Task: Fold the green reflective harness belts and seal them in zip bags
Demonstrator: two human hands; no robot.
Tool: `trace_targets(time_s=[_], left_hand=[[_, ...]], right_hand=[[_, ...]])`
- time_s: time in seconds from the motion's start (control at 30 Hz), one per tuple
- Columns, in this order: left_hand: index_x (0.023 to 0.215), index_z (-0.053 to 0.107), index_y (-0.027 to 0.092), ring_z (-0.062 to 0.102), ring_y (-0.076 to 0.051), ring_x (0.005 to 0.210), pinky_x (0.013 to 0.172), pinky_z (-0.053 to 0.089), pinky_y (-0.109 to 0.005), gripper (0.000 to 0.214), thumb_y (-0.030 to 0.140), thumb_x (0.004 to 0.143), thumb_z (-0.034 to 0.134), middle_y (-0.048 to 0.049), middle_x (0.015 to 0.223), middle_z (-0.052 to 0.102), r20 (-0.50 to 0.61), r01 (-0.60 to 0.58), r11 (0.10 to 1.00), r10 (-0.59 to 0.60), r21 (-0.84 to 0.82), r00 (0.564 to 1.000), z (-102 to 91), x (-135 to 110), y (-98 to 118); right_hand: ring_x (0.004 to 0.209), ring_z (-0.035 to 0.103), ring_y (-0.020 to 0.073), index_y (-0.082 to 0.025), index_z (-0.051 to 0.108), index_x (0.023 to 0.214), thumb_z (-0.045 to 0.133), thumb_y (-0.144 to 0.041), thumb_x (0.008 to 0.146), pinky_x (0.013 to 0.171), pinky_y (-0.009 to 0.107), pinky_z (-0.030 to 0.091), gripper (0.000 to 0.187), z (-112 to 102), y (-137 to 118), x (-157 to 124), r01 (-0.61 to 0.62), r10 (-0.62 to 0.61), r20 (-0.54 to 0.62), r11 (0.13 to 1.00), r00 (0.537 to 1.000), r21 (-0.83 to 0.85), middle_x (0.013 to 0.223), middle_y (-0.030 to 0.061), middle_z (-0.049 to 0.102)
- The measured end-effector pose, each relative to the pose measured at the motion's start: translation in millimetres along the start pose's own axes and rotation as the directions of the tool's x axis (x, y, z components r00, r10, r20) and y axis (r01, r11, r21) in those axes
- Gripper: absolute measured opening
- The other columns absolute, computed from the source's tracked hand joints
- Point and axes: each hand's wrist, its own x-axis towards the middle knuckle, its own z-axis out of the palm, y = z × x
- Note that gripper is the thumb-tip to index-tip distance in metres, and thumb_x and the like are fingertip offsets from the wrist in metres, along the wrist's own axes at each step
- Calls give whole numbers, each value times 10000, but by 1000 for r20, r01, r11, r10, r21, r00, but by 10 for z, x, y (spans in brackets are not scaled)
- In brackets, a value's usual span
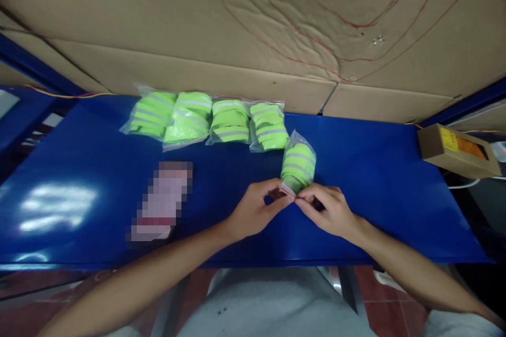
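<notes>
A clear zip-lock bag (299,163) holds a rolled neon-yellow band with silver reflective stripes. Its red-lined opening points toward me, and both hands pinch that edge. My left hand (256,205) has thumb and fingers closed on the left side of the seal. On the right side, my right hand (330,208) pinches the same edge, its fingertips almost touching the left thumb. Several similar bags of neon-yellow striped bands lie in a row behind, among them a bag (269,126) just beyond the held one and a bag (152,114) at the far left.
The blue table (367,168) meets an upright cardboard sheet (177,63) with red lines at its back. A pixelated pinkish, flat object (164,200) lies left of my hands. At the right edge sits a small cardboard box (456,150) with a yellow label, near a white cable.
</notes>
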Motion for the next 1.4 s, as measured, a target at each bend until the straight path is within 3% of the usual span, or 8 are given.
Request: trace_targets(time_s=[0.13,0.3,0.4,0.63,1.0,1.4], left_hand=[[945,742,171,665,-156,823,759,478,-248,221,375,968,659,-33,895,746,16,-48,994,46,102,999,-11,-16,-31],[917,728,167,668,-154,809,764,497,-243,247,398,972,660,-32,872,734,21,-98,987,96,124,995,-69,-6,-29],[921,727,176,675,-157,799,763,511,-246,235,399,963,668,-28,864,739,14,-121,976,120,179,993,-87,8,-27],[906,718,195,651,-157,760,714,479,-257,196,371,958,649,-23,844,735,-26,-171,940,187,295,982,-58,35,-5],[918,738,201,618,-136,684,661,463,-243,175,364,939,677,-6,813,735,-40,-192,903,224,384,974,-91,23,-8],[888,705,191,625,-146,671,654,455,-251,236,360,996,583,-27,774,714,14,-234,891,249,389,968,-24,25,15]], right_hand=[[567,578,77,-200,604,938,719,-337,957,583,230,430,180,-11,-26,41,39,-38,13,995,999,-95,703,-44,623],[589,622,86,-198,600,987,591,-320,1039,599,239,424,133,-32,-15,112,116,-106,73,982,992,-149,734,-32,683],[589,623,87,-198,596,990,517,-303,1065,600,242,429,151,-41,-11,151,205,-194,70,943,979,-262,740,-32,695],[573,549,114,-213,542,793,492,-209,1027,602,292,380,239,18,1,169,257,-277,31,838,960,-481,641,-30,608],[597,571,72,-203,549,853,498,-201,1016,615,224,416,171,-18,0,198,243,-254,32,873,967,-423,721,-45,652],[579,558,115,-216,524,783,493,-160,965,610,264,396,192,64,-1,180,230,-262,-12,865,965,-446,644,-28,591]])
